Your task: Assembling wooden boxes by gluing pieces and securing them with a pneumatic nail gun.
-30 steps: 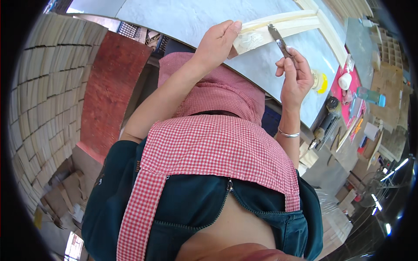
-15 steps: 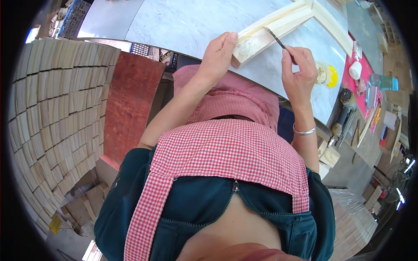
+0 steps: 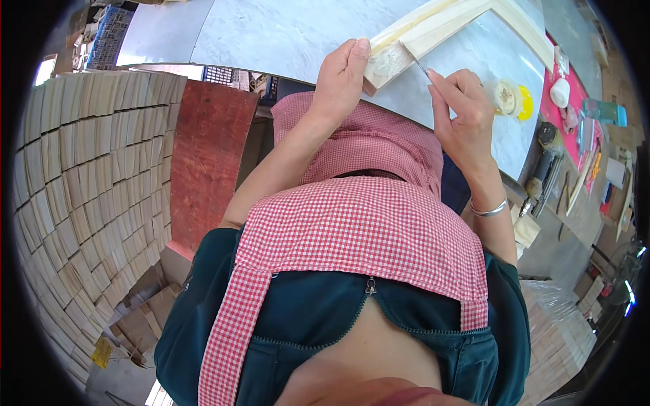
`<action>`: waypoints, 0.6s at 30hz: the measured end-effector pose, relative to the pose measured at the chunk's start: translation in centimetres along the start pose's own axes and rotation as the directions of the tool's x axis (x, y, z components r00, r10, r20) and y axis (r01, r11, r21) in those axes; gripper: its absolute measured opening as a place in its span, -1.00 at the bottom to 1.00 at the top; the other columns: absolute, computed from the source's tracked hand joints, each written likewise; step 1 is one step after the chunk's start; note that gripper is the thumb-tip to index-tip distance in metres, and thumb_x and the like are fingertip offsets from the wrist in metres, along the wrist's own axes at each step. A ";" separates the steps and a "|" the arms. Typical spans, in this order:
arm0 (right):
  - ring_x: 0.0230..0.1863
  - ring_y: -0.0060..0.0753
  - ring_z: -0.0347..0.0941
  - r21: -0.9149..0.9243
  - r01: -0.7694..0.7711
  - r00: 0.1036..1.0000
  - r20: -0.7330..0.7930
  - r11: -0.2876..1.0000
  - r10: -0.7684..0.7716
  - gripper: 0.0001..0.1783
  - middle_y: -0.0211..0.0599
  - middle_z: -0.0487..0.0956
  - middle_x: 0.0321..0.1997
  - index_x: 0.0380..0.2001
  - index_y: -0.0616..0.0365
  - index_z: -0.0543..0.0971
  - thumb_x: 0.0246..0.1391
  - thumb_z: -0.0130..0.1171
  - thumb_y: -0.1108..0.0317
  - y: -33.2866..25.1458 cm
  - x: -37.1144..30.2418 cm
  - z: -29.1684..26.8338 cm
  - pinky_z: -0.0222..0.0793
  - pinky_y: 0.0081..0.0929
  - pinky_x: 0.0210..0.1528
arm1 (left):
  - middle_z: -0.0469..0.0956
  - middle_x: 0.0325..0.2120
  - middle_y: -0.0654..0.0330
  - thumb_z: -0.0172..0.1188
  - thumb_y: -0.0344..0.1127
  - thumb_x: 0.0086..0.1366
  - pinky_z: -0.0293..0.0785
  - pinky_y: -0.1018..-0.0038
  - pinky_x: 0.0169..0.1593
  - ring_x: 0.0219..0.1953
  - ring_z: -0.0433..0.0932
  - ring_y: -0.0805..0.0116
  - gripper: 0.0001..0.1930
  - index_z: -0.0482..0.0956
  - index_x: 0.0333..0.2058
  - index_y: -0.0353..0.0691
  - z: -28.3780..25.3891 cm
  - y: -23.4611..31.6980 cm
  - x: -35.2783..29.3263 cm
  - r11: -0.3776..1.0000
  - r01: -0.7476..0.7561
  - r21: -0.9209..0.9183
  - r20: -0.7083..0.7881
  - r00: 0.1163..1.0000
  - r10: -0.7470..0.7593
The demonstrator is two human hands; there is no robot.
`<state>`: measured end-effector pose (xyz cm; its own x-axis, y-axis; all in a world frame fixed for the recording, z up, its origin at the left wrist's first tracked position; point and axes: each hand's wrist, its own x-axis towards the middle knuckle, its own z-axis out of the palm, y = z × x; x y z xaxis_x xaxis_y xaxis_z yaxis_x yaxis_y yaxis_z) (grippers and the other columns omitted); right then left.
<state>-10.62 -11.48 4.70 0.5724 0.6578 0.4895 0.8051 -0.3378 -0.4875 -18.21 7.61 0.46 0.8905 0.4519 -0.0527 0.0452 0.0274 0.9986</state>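
Note:
An angled frame of pale wooden bars (image 3: 443,30) lies on the grey marbled tabletop (image 3: 284,34). My left hand (image 3: 340,80) is closed on the near end of one bar, thumb on top. A whitish smear covers the bar's face beside that thumb. In a pinch between thumb and fingers, my right hand (image 3: 464,111) holds a thin narrow tool (image 3: 415,57); its tip touches the bar's edge by the smear. What kind of tool it is I cannot make out. Right of this hand stand an open tub of pale paste (image 3: 503,99) and something round and yellow (image 3: 525,103).
Wooden pieces (image 3: 88,183) are stacked high on the left, beside a reddish-brown board (image 3: 211,155). At the right lie a pneumatic tool (image 3: 539,162), a white bottle (image 3: 560,93) and a clear container with a blue-green end (image 3: 604,112). A blue crate (image 3: 108,40) stands far left.
The tool's tip has moved left and slightly toward me along the bar, and my right hand has turned, showing less of the tool. The left hand keeps its grip. The whole view has shifted slightly.

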 end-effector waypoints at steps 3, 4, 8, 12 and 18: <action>-0.43 -0.41 0.25 0.004 0.035 0.999 0.010 0.999 -0.035 -0.74 -0.38 0.37 -0.45 -0.21 0.22 0.68 -0.01 0.24 0.67 -0.1 -0.2 0.0 0.22 -0.50 -0.40 | 0.47 -0.50 0.18 -0.12 -0.11 0.60 0.50 0.55 -0.43 -0.56 0.50 0.44 -0.60 0.46 -0.31 -0.32 0.0 -0.1 0.0 1.000 -0.015 0.009 0.005 1.000 0.015; -0.43 -0.41 0.25 0.004 0.033 0.999 0.010 0.999 -0.033 -0.74 -0.38 0.37 -0.45 -0.21 0.22 0.68 -0.01 0.24 0.67 -0.2 -0.2 0.0 0.22 -0.50 -0.40 | 0.47 -0.50 0.18 -0.12 -0.11 0.60 0.50 0.55 -0.43 -0.56 0.50 0.44 -0.60 0.46 -0.31 -0.32 0.0 -0.1 0.0 1.000 -0.014 0.010 0.006 1.000 0.014; -0.39 -0.44 0.30 -0.038 0.030 0.996 0.083 0.999 -0.027 -0.64 -0.37 0.43 -0.42 -0.12 0.20 0.72 0.00 0.23 0.72 -0.8 -0.4 -0.3 0.24 -0.54 -0.38 | 0.48 -0.49 0.17 -0.12 -0.10 0.60 0.50 0.56 -0.44 -0.56 0.51 0.43 -0.60 0.47 -0.30 -0.33 0.0 -0.1 0.1 1.000 -0.014 0.019 0.008 1.000 0.014; -0.39 -0.43 0.31 -0.030 0.067 0.995 0.073 0.997 -0.065 -0.64 -0.36 0.44 -0.41 -0.11 0.20 0.72 0.01 0.24 0.71 -0.9 -0.5 -0.3 0.25 -0.54 -0.37 | 0.49 -0.48 0.16 -0.13 -0.10 0.60 0.51 0.56 -0.44 -0.56 0.53 0.42 -0.59 0.47 -0.30 -0.33 0.0 0.0 0.1 1.000 -0.001 0.004 0.006 1.000 0.001; -0.42 -0.41 0.25 -0.002 0.064 0.995 -0.071 0.998 -0.064 -0.74 -0.38 0.41 -0.41 -0.21 0.23 0.68 0.00 0.23 0.68 -0.5 -0.4 0.1 0.25 -0.50 -0.37 | 0.50 -0.47 0.14 -0.12 -0.09 0.60 0.51 0.56 -0.45 -0.56 0.55 0.40 -0.59 0.47 -0.29 -0.34 -0.1 0.1 0.1 1.000 0.000 0.025 0.007 1.000 -0.001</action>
<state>-11.24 -11.50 4.62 0.5289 0.6289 0.5699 0.8407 -0.2961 -0.4534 -18.19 7.77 0.53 0.8938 0.4454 -0.0533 0.0569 0.0054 0.9984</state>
